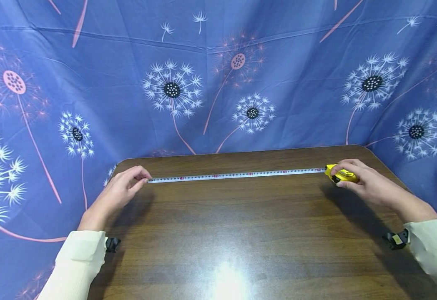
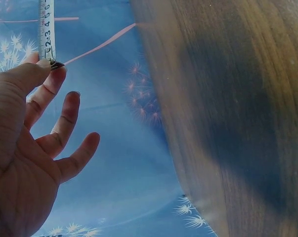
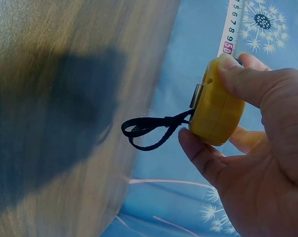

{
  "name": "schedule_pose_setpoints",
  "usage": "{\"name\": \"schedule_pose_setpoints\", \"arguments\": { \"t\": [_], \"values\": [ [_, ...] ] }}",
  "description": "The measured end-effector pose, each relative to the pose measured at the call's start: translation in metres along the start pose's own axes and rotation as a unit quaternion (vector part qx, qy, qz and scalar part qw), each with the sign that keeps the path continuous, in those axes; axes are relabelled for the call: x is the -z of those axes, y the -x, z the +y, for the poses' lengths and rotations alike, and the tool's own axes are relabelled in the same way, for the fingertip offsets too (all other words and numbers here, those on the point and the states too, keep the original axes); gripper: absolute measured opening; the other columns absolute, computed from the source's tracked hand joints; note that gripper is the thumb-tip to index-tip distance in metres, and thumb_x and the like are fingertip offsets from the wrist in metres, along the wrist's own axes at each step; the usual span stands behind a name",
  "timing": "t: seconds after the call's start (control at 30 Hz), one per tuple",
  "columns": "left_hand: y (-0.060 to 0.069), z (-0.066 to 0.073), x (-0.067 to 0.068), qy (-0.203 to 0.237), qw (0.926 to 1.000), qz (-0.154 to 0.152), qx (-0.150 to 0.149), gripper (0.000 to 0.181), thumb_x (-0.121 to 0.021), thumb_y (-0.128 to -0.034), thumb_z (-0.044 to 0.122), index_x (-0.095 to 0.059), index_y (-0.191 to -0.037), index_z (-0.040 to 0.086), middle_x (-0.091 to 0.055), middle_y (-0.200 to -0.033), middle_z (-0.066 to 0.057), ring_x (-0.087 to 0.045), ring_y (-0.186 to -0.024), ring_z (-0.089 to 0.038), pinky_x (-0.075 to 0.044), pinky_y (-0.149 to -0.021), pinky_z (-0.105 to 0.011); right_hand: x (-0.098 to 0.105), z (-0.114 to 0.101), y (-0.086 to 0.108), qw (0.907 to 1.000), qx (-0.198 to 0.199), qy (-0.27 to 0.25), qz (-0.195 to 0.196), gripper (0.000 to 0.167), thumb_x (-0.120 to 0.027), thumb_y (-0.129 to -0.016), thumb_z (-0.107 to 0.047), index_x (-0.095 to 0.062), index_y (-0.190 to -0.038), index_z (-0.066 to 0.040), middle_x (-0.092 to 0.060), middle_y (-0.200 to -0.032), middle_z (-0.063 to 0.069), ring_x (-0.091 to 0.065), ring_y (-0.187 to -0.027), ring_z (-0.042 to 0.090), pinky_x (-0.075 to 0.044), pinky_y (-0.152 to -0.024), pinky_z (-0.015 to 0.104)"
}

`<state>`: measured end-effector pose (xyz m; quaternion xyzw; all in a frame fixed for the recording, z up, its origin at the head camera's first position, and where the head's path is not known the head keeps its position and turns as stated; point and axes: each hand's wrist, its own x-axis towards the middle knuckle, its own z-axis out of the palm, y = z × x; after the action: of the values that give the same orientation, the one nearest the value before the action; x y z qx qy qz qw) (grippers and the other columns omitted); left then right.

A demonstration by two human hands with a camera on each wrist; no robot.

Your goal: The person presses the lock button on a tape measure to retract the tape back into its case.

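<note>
A yellow tape measure (image 1: 343, 174) is held in my right hand (image 1: 377, 185), thumb and fingers wrapped round its case. From it the white blade (image 1: 233, 175) runs out straight to the left, level above the wooden table. My left hand (image 1: 119, 191) pinches the blade's end hook (image 2: 55, 65) between thumb and index finger, while its other fingers stand loosely bent. In the right wrist view the red 50 mark (image 3: 228, 47) shows just outside the case, and a black wrist strap (image 3: 151, 131) hangs from the back of the case.
The brown table (image 1: 233, 233) stretches below both hands, with its rounded far corners against a blue dandelion-print cloth (image 1: 203, 137). The cloth also hangs along the left and right sides. Shadows of the hands fall on the tabletop.
</note>
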<state>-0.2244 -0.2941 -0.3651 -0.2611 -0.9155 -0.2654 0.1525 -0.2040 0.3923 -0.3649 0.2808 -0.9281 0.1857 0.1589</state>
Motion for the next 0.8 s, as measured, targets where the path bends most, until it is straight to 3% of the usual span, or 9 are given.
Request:
{"name": "schedule_pose_setpoints", "arguments": {
  "t": [0.13,0.3,0.43,0.7,0.8],
  "values": [
    [0.0002,-0.0004,-0.0001,-0.005,1.0,0.001,-0.002,0.014,-0.067,-0.0994,0.003,-0.069,-0.104,0.016,-0.071,-0.101,0.004,-0.068,-0.09,-0.017,-0.056,-0.075,-0.047,0.0012,-0.0021,-0.0007,0.9999,-0.013,-0.001,-0.005,0.051,-0.083,-0.08,0.007,-0.063,-0.121,-0.017,-0.058,-0.122,0.013,-0.054,-0.101,0.02,-0.048,-0.07,0.029],
    [0.0005,-0.0006,-0.0005,-0.006,1.0,0.001,0.001,0.014,-0.067,-0.0994,0.003,-0.069,-0.104,0.016,-0.071,-0.1,0.005,-0.068,-0.091,-0.017,-0.056,-0.075,-0.046,0.0005,-0.0044,-0.0011,0.9998,-0.019,-0.01,-0.003,0.053,-0.082,-0.081,0.007,-0.063,-0.126,-0.015,-0.059,-0.123,0.011,-0.051,-0.101,0.009,-0.045,-0.073,0.022],
    [0.0004,-0.0006,-0.0011,-0.006,1.0,0.001,0.002,0.013,-0.068,-0.0995,0.004,-0.069,-0.104,0.016,-0.071,-0.099,0.005,-0.067,-0.089,-0.016,-0.055,-0.075,-0.045,0.0,-0.0052,-0.0015,0.9998,-0.014,-0.014,-0.007,0.057,-0.082,-0.083,0.006,-0.063,-0.132,-0.015,-0.059,-0.127,0.01,-0.049,-0.105,0.008,-0.043,-0.075,0.023],
    [0.0006,-0.0015,-0.0016,-0.017,0.9998,0.0,0.01,0.012,-0.068,-0.1001,0.007,-0.069,-0.104,0.018,-0.071,-0.097,0.006,-0.066,-0.087,-0.013,-0.053,-0.073,-0.04,0.0033,-0.0051,-0.0025,0.9989,-0.022,-0.006,-0.04,0.064,-0.079,-0.088,0.0,-0.055,-0.146,-0.015,-0.054,-0.133,0.017,-0.055,-0.111,0.031,-0.048,-0.074,0.034],
    [0.0007,-0.0012,-0.0016,-0.02,0.9997,-0.002,0.015,0.013,-0.068,-0.1,0.007,-0.069,-0.105,0.019,-0.07,-0.097,0.007,-0.065,-0.087,-0.013,-0.052,-0.073,-0.04,0.0024,-0.0054,-0.0032,0.999,-0.025,-0.005,-0.037,0.064,-0.08,-0.087,0.001,-0.056,-0.145,-0.012,-0.055,-0.131,0.019,-0.056,-0.109,0.032,-0.048,-0.074,0.034]
  ]
}}
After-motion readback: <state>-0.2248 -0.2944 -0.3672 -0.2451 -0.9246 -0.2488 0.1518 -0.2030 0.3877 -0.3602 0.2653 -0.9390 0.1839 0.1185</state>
